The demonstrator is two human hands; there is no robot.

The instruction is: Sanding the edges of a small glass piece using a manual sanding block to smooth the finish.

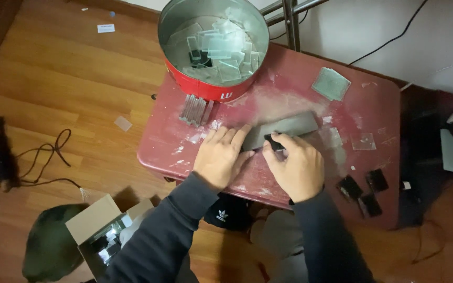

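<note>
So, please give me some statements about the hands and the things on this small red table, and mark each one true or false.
1. The left hand lies flat on the dark strip. True.
2. The right hand holds a small black piece at the strip. True.
3. The round tin is empty. False: it holds many clear glass pieces.
4. The square glass stack lies on the floor. False: it lies on the table, toward its far right.
5. A row of glass slides stands just in front of the tin. True.
6. The open box sits on the table. False: it sits on the floor.
</note>
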